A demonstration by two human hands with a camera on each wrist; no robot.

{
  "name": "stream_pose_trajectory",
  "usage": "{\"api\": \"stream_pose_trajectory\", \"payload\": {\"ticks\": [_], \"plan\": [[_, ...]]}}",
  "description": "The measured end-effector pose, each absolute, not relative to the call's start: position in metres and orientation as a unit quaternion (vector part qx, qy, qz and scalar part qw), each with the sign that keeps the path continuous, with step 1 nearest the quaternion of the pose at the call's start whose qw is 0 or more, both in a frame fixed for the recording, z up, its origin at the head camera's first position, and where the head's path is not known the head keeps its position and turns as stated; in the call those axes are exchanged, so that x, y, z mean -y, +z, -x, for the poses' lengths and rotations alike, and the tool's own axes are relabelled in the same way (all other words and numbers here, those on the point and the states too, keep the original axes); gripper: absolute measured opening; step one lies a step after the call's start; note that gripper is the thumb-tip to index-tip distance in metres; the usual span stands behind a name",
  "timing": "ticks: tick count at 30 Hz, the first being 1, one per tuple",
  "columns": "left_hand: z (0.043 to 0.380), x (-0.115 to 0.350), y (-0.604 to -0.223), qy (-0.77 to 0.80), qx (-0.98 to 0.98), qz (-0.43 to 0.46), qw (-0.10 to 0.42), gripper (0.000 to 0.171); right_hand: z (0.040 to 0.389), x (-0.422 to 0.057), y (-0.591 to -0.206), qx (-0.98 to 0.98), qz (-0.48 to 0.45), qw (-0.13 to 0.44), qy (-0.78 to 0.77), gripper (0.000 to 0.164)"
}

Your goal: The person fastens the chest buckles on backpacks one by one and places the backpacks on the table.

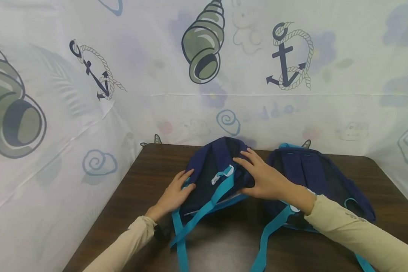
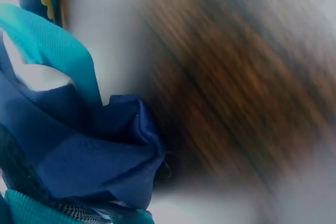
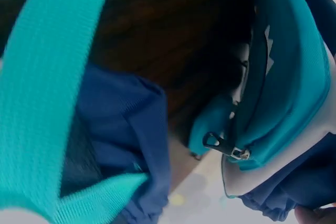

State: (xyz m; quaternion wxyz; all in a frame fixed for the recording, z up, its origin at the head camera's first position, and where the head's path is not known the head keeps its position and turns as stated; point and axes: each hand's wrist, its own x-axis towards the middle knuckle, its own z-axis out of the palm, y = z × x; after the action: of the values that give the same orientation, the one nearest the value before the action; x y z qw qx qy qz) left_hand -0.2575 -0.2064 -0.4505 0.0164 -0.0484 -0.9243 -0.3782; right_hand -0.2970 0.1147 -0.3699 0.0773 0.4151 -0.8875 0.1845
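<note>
A small navy backpack (image 1: pixel 207 189) with turquoise straps stands tilted on the table, its back panel and a white buckle facing me. My left hand (image 1: pixel 173 194) grips its left side, thumb on the back panel. With fingers spread over the upper right side, my right hand (image 1: pixel 263 175) holds the same backpack. In the right wrist view the backpack's turquoise front (image 3: pixel 283 93) shows a zipper pull and white zigzag trim, and a fingertip (image 3: pixel 315 216) touches its navy side. The left wrist view has its navy fabric (image 2: pixel 89 156) up close.
A second navy backpack (image 1: pixel 306 173) lies to the right, partly behind my right forearm, its turquoise strap (image 1: pixel 272 234) trailing toward me. Both are on a dark wooden table (image 1: pixel 146 170). A white cloth (image 1: pixel 156 56) printed with shells and anchors hangs behind and at the left.
</note>
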Motion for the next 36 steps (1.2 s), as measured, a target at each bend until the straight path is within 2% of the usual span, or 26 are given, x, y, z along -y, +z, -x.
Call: {"api": "stream_pose_trajectory", "payload": {"ticks": [15,23,36], "plan": [[0.262,0.227,-0.447,-0.300,0.951,0.070,0.023,0.059,0.281,-0.102,-0.427,0.889,-0.368,0.085,0.259,0.097],[0.262,0.230,-0.441,-0.274,0.957,0.091,0.013,0.060,0.276,-0.097,-0.445,0.896,-0.338,0.089,0.272,0.099],[0.262,0.227,-0.443,-0.219,0.971,0.093,0.031,0.059,0.270,-0.097,-0.464,0.904,-0.312,0.046,0.289,0.102]]}}
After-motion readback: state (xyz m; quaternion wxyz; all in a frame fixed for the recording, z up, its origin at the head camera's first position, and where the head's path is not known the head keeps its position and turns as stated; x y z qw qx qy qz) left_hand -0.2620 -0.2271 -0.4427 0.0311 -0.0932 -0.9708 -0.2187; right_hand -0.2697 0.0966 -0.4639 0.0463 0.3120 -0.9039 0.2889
